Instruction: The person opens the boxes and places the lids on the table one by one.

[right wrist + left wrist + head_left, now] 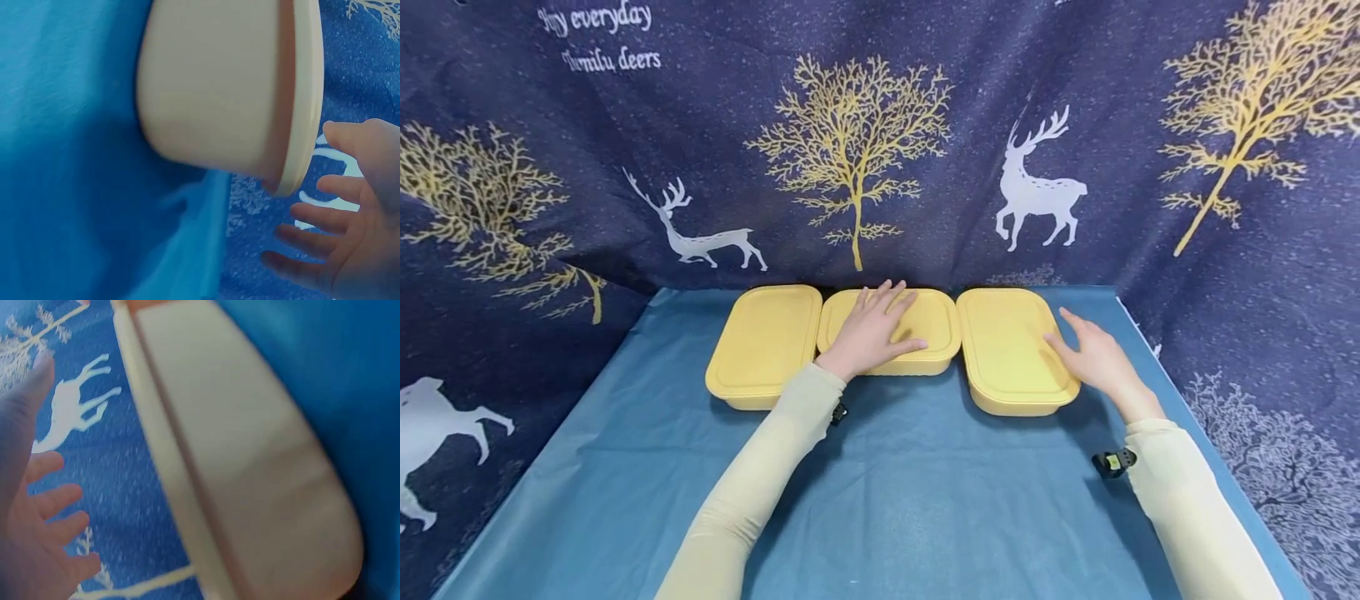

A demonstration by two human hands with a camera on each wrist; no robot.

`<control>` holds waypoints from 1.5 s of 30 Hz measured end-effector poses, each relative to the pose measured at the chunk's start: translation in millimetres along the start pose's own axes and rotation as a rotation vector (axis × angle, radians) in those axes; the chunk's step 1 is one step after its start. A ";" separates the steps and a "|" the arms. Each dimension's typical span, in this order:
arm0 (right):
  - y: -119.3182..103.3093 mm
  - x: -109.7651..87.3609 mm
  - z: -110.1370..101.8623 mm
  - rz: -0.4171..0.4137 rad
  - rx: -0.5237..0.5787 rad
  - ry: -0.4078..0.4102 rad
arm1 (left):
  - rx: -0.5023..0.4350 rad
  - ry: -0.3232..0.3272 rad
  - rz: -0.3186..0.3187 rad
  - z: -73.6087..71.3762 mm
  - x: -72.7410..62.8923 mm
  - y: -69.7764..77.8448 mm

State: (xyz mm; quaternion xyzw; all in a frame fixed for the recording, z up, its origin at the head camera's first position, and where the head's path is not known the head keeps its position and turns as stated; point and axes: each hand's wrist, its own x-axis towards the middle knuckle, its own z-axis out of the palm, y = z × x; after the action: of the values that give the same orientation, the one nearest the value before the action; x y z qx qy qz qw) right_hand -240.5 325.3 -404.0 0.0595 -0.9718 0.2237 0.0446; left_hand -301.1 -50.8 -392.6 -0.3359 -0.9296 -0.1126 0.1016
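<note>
Three yellow lidded boxes stand in a row along the back of the blue table. My left hand is over the middle box, fingers spread and pointing to the back. In the left wrist view a gap shows between that hand and the side of the box. At the right box, my right hand is beside the right edge, thumb near the lid's rim. The right wrist view has its fingers extended close to the box's rim, holding nothing. The left box has no hand on it.
A dark blue cloth printed with deer and trees hangs right behind the boxes and down both sides. Blue cloth covers the table, its right edge near my right forearm. A black wrist strap is on my right wrist.
</note>
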 end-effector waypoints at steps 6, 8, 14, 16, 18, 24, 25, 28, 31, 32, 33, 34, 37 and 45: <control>10.2 -9.4 4.7 0.030 0.035 -0.011 | -0.006 0.002 0.105 16.2 1.5 16.9; 12.8 -12.7 5.4 0.042 0.044 -0.028 | -0.005 0.003 0.151 20.9 4.9 23.4; 14.1 -18.8 8.9 0.032 0.058 -0.049 | 0.009 -0.083 0.205 30.5 10.5 41.6; 13.9 -19.6 11.3 0.029 0.069 -0.044 | 0.030 -0.111 0.215 32.9 10.2 45.8; 14.0 -20.6 13.3 0.026 0.080 -0.036 | 0.046 -0.122 0.234 35.9 10.5 48.3; 15.9 -24.5 17.2 0.031 0.102 -0.013 | 0.055 -0.113 0.294 46.4 12.7 51.8; 16.7 -25.0 17.7 0.035 0.103 -0.011 | 0.053 -0.117 0.300 47.8 13.1 52.6; 20.0 -25.9 19.8 0.050 0.108 -0.010 | 0.043 -0.130 0.313 50.5 14.0 55.3; 23.2 -25.7 21.5 0.070 0.116 -0.017 | 0.044 -0.141 0.326 51.8 14.1 57.1; 23.6 -25.8 22.0 0.079 0.119 -0.021 | 0.043 -0.143 0.328 52.4 14.1 57.2; 23.9 -25.9 22.5 0.086 0.122 -0.024 | 0.043 -0.143 0.330 53.0 14.0 57.2; 23.8 -26.3 22.8 0.093 0.123 -0.027 | 0.041 -0.141 0.332 53.6 14.0 57.3; 23.1 -28.0 23.6 0.104 0.124 -0.020 | 0.033 -0.129 0.338 56.2 14.7 57.4; 24.5 -28.7 24.3 0.077 0.129 0.016 | 0.001 -0.101 0.334 60.2 15.9 58.0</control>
State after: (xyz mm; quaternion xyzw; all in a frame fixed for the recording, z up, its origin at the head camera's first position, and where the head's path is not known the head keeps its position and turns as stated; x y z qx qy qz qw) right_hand -216.9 339.2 -439.6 0.0232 -0.9566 0.2879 0.0400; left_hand -282.4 18.9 -437.7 -0.4907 -0.8649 -0.0765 0.0724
